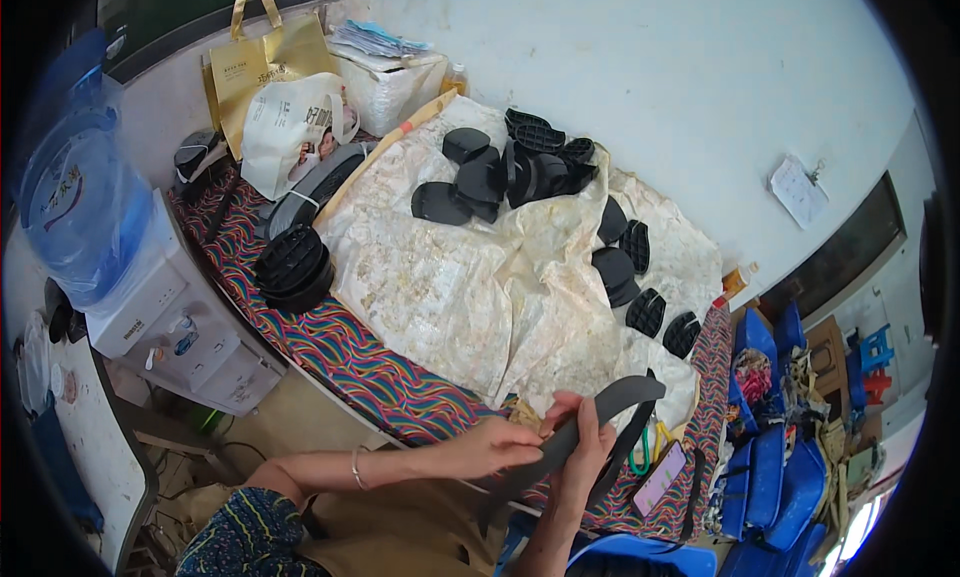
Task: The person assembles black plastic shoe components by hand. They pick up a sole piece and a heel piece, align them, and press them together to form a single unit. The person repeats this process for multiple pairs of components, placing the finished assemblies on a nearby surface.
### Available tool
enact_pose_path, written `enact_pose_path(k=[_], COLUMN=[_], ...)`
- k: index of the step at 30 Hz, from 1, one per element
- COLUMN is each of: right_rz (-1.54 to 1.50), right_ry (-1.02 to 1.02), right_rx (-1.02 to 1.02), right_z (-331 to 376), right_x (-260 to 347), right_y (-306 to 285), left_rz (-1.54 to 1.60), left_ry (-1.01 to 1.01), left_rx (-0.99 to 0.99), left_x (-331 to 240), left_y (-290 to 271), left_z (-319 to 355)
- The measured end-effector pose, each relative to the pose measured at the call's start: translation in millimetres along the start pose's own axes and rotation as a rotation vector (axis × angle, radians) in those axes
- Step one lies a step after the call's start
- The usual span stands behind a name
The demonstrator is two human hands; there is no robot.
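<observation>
A long, curved dark grey strip runs across my hands near the table's front edge. My right hand is closed around the strip's middle, with the thumb on its upper face. The fingers of my left hand are pinched together at the strip's near edge, and its lower end hangs down toward my lap. Another black strip lies beside my right hand, partly hidden. Close by are scissors with green and yellow handles and a phone with a lit screen.
A stained white sheet covers much of the patterned tablecloth. Black sole-shaped pieces lie scattered over it, and several are stacked at the left. Bags stand behind, a water dispenser stands left, and blue bins sit right.
</observation>
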State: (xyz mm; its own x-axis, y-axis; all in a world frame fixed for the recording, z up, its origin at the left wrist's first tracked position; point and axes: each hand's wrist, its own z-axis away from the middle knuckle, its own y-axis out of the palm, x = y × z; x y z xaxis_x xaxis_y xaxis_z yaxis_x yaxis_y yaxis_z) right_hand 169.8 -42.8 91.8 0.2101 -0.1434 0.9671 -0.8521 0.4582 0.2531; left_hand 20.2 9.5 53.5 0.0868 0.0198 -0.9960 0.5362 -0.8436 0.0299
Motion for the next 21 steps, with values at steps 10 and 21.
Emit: enact_pose_path(k=[10, 21], right_rz=[-0.145, -0.140], right_ry=[0.171, 0.231], right_rx=[0.259, 0.177], right_z=[-87.8, -96.6], right_x=[-31.9, -84.9], right_y=[68.0, 65.9], left_rz=[-0.270, -0.835], left_ry=[0.249, 0.095], left_rx=[-0.608, -1.018], left_x=[-22.2, -0.5], left_y=[-224.5, -354.9], left_z=[-126.9, -297.1])
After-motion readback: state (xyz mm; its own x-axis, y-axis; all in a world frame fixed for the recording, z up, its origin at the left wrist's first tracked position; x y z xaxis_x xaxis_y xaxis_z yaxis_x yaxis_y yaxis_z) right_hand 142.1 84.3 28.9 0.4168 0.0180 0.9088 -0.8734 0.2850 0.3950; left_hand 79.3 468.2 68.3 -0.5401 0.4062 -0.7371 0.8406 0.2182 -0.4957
